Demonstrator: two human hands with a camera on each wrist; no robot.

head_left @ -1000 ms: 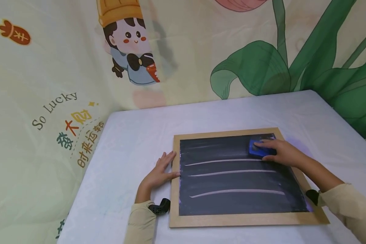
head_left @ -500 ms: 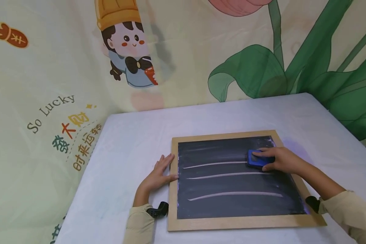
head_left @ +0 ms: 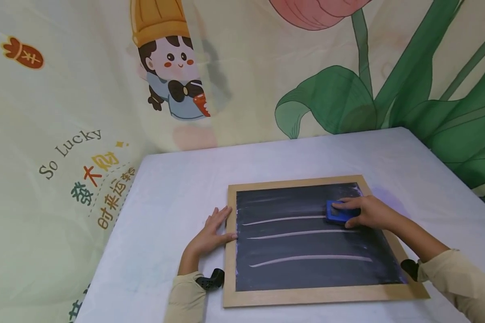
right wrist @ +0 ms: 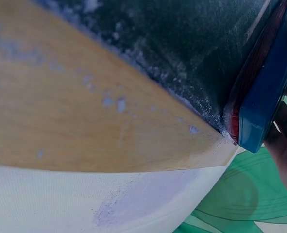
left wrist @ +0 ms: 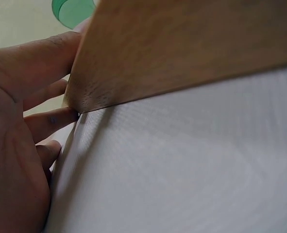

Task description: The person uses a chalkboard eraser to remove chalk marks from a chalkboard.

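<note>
A chalkboard [head_left: 283, 276] in a light wooden frame [head_left: 307, 297] lies on the white-covered table. Three long pale chalk lines cross its dark surface. With thumb and fingers, my right hand [head_left: 373, 213] grips a blue board eraser [head_left: 330, 216] on the upper right of the board, over the right end of the top line. In the right wrist view the eraser [right wrist: 264, 107] shows a dark red pad against the board. My left hand [head_left: 206, 237] rests at the frame's left side, fingers extended along the edge and thumb across the wood; the left wrist view shows fingertips right at the frame's edge [left wrist: 148, 53].
Purple chalk dust [right wrist: 143, 199] marks the table cloth beyond the board's right side, and specks lie on the frame. The white table [head_left: 186, 175] meets a printed cloth backdrop [head_left: 242, 89] behind and at the left. Black straps [head_left: 212, 279] are on both wrists.
My right hand has slid the eraser down the board slightly, from above the top line onto its right end. My left hand has stayed at the frame. The head view has shifted slightly.
</note>
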